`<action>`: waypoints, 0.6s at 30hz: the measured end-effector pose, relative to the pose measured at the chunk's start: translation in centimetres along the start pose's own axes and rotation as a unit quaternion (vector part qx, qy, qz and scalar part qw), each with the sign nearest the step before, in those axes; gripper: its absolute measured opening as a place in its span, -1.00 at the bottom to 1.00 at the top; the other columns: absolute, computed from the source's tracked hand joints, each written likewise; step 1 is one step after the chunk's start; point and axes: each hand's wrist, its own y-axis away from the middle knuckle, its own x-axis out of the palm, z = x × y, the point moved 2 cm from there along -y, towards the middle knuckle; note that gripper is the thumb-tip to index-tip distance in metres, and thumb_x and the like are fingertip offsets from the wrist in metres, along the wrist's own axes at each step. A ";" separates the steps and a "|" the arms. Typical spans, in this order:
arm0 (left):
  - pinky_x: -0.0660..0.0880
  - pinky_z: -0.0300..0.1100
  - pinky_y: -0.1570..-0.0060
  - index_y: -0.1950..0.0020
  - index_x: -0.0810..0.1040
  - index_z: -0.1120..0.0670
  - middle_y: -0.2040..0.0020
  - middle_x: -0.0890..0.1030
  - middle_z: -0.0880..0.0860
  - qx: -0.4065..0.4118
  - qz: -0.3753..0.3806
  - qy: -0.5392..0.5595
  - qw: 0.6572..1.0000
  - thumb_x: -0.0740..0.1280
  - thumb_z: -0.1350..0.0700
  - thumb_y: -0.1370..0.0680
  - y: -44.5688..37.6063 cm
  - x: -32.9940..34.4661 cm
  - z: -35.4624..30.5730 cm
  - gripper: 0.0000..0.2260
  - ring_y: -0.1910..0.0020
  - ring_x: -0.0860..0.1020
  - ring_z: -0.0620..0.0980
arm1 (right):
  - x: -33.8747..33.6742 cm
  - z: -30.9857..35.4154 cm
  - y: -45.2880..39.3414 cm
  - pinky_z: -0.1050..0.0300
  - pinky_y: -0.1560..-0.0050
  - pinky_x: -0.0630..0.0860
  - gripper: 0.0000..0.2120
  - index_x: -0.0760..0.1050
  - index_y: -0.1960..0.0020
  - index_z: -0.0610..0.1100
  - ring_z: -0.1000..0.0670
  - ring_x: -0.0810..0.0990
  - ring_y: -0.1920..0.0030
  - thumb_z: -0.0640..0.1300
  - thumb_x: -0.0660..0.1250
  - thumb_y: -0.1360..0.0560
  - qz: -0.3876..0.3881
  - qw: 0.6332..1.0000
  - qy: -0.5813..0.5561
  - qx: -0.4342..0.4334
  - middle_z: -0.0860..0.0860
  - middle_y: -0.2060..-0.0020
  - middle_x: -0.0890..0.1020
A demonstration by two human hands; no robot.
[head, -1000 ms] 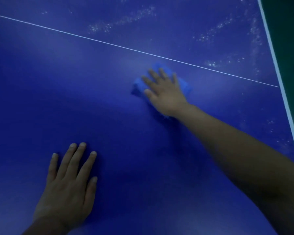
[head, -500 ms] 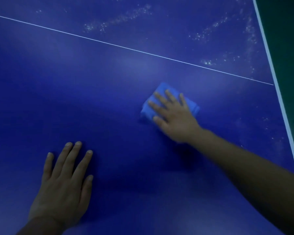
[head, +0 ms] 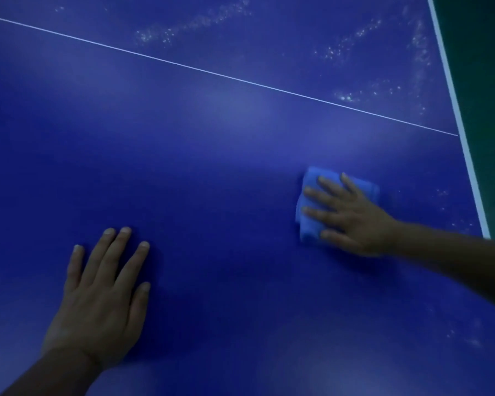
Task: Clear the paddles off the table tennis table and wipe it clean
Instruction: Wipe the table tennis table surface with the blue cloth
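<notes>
The blue table tennis table (head: 212, 167) fills the view, with a thin white centre line (head: 212, 71) crossing it. A folded light-blue cloth (head: 309, 195) lies on the table at the right. My right hand (head: 352, 215) presses flat on the cloth with its fingers spread. My left hand (head: 103, 290) rests flat on the bare table at the lower left, fingers straight. No paddles are in view.
White speckled smears (head: 195, 24) mark the table beyond the centre line, and more (head: 383, 52) lie at the upper right. The table's white right edge (head: 463, 132) borders dark green floor (head: 486, 81). A few specks (head: 443, 192) sit near that edge.
My right hand has slid the cloth toward me and to the right, closer to the table's right edge. My left hand has stayed planted.
</notes>
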 end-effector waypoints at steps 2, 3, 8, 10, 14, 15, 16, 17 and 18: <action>-0.07 0.23 -0.55 -0.53 0.33 0.15 -0.60 0.20 0.16 -0.005 -0.002 0.001 1.000 -0.15 -0.17 -0.66 0.1 0.0 0.1 -0.39 -0.61 0.09 0.14 | -0.9 -5.6 -3.1 -0.40 -0.47 0.06 -0.37 0.19 -0.59 0.01 -0.28 0.13 -0.58 0.26 -0.09 -0.61 -0.025 0.984 -0.029 0.176 -0.11 -0.59 0.18; -0.07 0.23 -0.55 -0.53 0.33 0.15 -0.60 0.20 0.16 -0.004 -0.005 0.000 1.000 -0.15 -0.17 -0.66 0.1 0.0 0.0 -0.39 -0.61 0.10 0.15 | -1.3 -8.2 -4.3 -0.38 -0.48 0.05 -0.34 0.14 -0.61 0.01 -0.25 0.10 -0.59 0.26 -0.11 -0.58 -0.031 0.958 -0.047 0.282 -0.09 -0.61 0.15; -0.06 0.25 -0.54 -0.53 0.34 0.16 -0.59 0.21 0.18 0.003 -0.018 0.008 1.000 -0.02 -0.11 -0.63 0.1 -0.2 -0.3 -0.44 -0.60 0.11 0.18 | -1.3 -12.7 -5.3 -0.37 -0.51 -0.04 -0.40 0.08 -0.62 0.09 -0.15 0.00 -0.61 0.26 -0.08 -0.63 -0.036 0.896 -0.084 0.434 0.02 -0.63 0.06; -0.07 0.24 -0.54 -0.53 0.33 0.16 -0.59 0.20 0.18 0.000 -0.018 0.008 1.000 0.02 -0.08 -0.61 0.1 -0.3 -0.3 -0.44 -0.60 0.10 0.17 | -1.3 -9.9 -4.6 -0.40 -0.50 -0.01 -0.38 0.10 -0.63 0.06 -0.16 0.01 -0.61 0.25 -0.10 -0.62 -0.038 0.908 -0.077 0.410 0.00 -0.63 0.08; -0.06 0.25 -0.53 -0.54 0.32 0.17 -0.59 0.20 0.19 0.001 -0.013 0.001 1.000 0.01 -0.09 -0.62 0.0 -0.3 -0.4 -0.44 -0.60 0.09 0.17 | 0.3 4.7 3.7 -0.56 -0.38 0.11 -0.44 0.20 -0.58 0.05 -0.32 0.15 -0.56 0.19 0.01 -0.62 -0.041 0.979 -0.047 0.195 -0.12 -0.58 0.21; -0.05 0.25 -0.53 -0.54 0.32 0.17 -0.60 0.19 0.19 0.001 -0.010 -0.001 1.000 0.00 -0.10 -0.62 -0.1 -0.3 -0.4 -0.44 -0.60 0.09 0.17 | 1.3 9.1 6.8 -0.55 -0.40 0.08 -0.48 0.21 -0.57 0.10 -0.33 0.13 -0.57 0.20 0.03 -0.64 -0.034 0.992 -0.041 0.110 -0.11 -0.59 0.19; -0.05 0.26 -0.53 -0.54 0.32 0.17 -0.60 0.19 0.19 0.002 -0.007 -0.003 1.000 -0.01 -0.10 -0.62 0.0 -0.3 -0.3 -0.43 -0.60 0.08 0.17 | 2.0 12.4 9.4 -0.53 -0.43 0.02 -0.49 0.21 -0.58 0.14 -0.31 0.10 -0.58 0.22 0.04 -0.66 -0.017 0.998 -0.045 0.037 -0.08 -0.61 0.17; -0.05 0.26 -0.53 -0.55 0.32 0.16 -0.60 0.19 0.18 0.002 -0.004 -0.006 1.000 -0.01 -0.11 -0.62 0.0 -0.3 -0.4 -0.42 -0.61 0.08 0.17 | 2.5 13.8 11.2 -0.50 -0.46 -0.03 -0.47 0.20 -0.59 0.15 -0.29 0.09 -0.59 0.25 0.05 -0.66 0.000 0.999 -0.043 -0.019 -0.04 -0.61 0.16; -0.05 0.26 -0.53 -0.55 0.32 0.16 -0.60 0.19 0.18 0.002 -0.002 -0.008 1.000 -0.02 -0.12 -0.62 0.1 -0.4 -0.5 -0.42 -0.61 0.08 0.17 | 2.4 13.6 11.6 -0.47 -0.48 -0.06 -0.48 0.21 -0.58 0.16 -0.27 0.08 -0.59 0.26 0.05 -0.66 0.016 0.997 -0.047 -0.056 -0.02 -0.61 0.16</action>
